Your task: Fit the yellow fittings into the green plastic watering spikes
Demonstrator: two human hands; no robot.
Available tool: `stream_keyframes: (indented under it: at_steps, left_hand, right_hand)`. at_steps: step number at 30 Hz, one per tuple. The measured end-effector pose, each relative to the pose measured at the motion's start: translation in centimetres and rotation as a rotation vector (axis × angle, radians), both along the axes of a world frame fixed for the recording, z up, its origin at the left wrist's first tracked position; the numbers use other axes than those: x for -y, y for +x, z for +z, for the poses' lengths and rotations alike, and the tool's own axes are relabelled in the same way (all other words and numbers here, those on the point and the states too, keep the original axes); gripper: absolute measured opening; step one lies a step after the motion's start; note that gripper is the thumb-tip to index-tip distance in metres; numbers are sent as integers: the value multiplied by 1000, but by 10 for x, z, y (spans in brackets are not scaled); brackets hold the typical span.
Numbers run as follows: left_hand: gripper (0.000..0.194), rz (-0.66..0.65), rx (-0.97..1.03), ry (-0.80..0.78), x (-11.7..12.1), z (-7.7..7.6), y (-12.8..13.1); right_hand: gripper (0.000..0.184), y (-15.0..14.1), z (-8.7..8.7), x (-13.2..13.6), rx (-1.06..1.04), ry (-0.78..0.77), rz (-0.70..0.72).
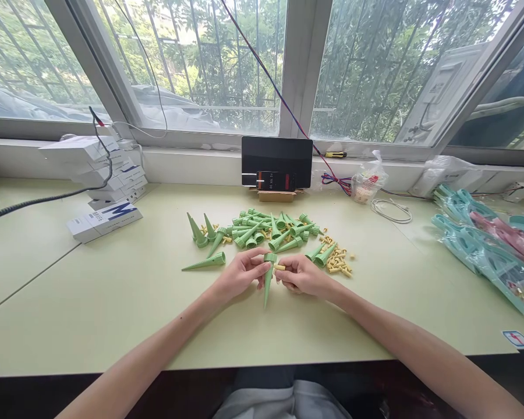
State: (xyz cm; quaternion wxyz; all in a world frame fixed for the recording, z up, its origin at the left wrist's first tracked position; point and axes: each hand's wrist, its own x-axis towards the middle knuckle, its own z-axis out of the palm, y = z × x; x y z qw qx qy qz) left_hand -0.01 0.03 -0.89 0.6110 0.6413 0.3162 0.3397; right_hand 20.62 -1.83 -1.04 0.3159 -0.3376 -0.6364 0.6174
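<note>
My left hand (240, 272) grips a green cone-shaped spike (268, 282) near its wide top, tip pointing down toward me. My right hand (300, 274) pinches a small yellow plug (279, 267) right beside the spike's side. Behind my hands lies a pile of green spikes (266, 230). Small yellow plugs (338, 258) are scattered to the right of it. One finished-looking spike (205, 263) lies apart on the left, and two stand upright (198, 231).
A dark tablet with a phone on a stand (276, 164) sits at the back. White boxes (107, 186) are stacked at the left with a grey cable. Bags of teal and pink plastic items (484, 244) lie at the right, with a white cord (390, 210) nearby.
</note>
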Motion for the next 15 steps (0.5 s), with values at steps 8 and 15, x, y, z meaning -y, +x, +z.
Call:
stream_keyframes:
  at_steps: [8,15]
  left_hand:
    - [32,40,-36,162,3,1,3]
    - [32,109,-96,259,4,-2,4]
  right_hand:
    - [31,6,0,-4,-206,-335,139]
    - [31,7,0,-6,-267,-486,143]
